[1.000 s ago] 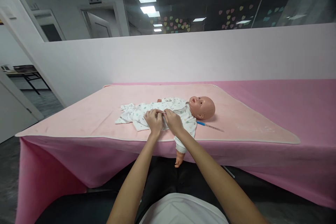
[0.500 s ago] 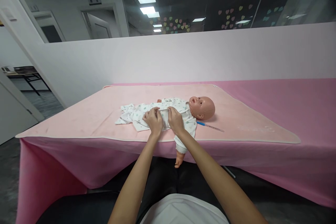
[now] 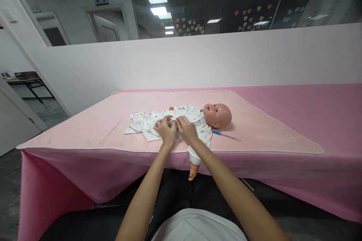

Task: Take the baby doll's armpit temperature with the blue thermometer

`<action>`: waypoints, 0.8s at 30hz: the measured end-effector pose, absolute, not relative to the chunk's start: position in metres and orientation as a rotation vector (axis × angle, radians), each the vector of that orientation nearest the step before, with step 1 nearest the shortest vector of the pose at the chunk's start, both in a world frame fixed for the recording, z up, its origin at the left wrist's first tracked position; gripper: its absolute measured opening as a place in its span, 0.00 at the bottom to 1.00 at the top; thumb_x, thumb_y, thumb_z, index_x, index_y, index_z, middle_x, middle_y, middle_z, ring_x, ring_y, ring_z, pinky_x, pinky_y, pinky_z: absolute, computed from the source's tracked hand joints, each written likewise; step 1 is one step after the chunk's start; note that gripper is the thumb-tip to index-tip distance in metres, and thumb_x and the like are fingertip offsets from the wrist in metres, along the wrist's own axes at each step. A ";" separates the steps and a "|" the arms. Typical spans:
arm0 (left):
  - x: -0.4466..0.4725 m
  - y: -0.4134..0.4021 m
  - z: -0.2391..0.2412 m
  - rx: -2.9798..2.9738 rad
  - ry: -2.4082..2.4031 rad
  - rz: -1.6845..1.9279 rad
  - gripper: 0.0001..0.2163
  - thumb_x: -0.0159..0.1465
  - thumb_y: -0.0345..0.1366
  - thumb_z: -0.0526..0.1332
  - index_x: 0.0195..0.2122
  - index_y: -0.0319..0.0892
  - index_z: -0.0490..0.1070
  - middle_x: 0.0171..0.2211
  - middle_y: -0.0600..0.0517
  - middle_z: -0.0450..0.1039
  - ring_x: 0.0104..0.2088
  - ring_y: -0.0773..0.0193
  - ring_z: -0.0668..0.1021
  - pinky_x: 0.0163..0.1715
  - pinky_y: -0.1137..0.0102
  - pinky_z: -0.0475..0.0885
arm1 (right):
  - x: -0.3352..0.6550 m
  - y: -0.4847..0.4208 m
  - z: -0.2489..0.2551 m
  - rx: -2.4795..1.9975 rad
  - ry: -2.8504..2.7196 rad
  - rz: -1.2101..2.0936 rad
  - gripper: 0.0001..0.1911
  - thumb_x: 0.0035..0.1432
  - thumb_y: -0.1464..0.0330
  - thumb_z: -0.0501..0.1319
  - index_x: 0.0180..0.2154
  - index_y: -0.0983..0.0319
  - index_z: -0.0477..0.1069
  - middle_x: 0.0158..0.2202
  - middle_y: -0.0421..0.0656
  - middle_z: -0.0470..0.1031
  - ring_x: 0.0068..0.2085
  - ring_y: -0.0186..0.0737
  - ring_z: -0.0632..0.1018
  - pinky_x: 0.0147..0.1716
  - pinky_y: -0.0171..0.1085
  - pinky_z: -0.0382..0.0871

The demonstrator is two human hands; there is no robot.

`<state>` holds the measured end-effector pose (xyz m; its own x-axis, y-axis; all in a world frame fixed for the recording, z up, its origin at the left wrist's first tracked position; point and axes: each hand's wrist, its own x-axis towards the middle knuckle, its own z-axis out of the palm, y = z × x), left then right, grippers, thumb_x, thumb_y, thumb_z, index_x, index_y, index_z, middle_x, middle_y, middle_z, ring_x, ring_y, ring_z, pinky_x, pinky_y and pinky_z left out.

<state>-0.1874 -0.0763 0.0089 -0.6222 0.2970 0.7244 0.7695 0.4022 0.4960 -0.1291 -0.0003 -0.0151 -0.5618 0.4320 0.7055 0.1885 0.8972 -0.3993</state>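
Note:
A baby doll (image 3: 217, 115) lies on its back on a pale pink blanket (image 3: 107, 124), head to the right, dressed in a white printed garment (image 3: 147, 122). One doll arm (image 3: 194, 167) hangs over the table's front edge. My left hand (image 3: 166, 131) and my right hand (image 3: 186, 130) sit side by side on the doll's belly, fingers curled and pinching the front of the garment between them. A thin blue-ended thermometer (image 3: 226, 135) lies on the blanket just right of the doll's shoulder.
The table wears a deeper pink cloth (image 3: 325, 113) that drapes down its front. A low white partition wall (image 3: 198, 60) runs behind the table, with dark glass above it. A doorway and a dark desk (image 3: 28, 81) are off to the left.
My hands spread slightly apart along the garment's front half a second ago, then came back together at the doll's belly. The doll and thermometer have not moved.

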 end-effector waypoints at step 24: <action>-0.206 -0.031 0.051 -1.484 -2.119 -1.088 0.11 0.57 0.29 0.53 0.38 0.46 0.71 0.40 0.51 0.72 0.42 0.62 0.71 0.44 0.66 0.63 | 0.032 0.074 -0.087 -1.118 -1.931 0.029 0.14 0.56 0.65 0.51 0.37 0.65 0.72 0.43 0.53 0.73 0.45 0.51 0.71 0.42 0.46 0.62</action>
<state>-0.2058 -0.0312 0.0512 -0.4008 0.6490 0.6467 0.9037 0.1640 0.3955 0.0321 0.0737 -0.0873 -0.2082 0.7097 0.6731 0.6894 0.5946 -0.4137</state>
